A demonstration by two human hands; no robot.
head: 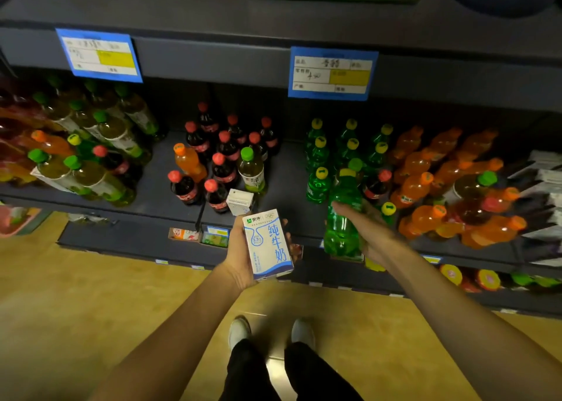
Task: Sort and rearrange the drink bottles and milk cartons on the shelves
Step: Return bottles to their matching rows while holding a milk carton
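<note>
Carton and bottle in hands

Left hand [240, 254] grips a white-and-blue paper milk carton [269, 244] at 6 o'clock before the dark metal shelf [158, 175]. Right hand [369, 233] holds a green plastic bottle [343, 215] at its 3 o'clock.

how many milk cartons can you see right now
2: one milk carton held in the left hand, and a second carton standing at the shelf edge just behind it. Others may be hidden.

arms [170, 333]: bare, no sleeves visible | trousers [292, 373]: black | shoes [240, 330]: white
</note>
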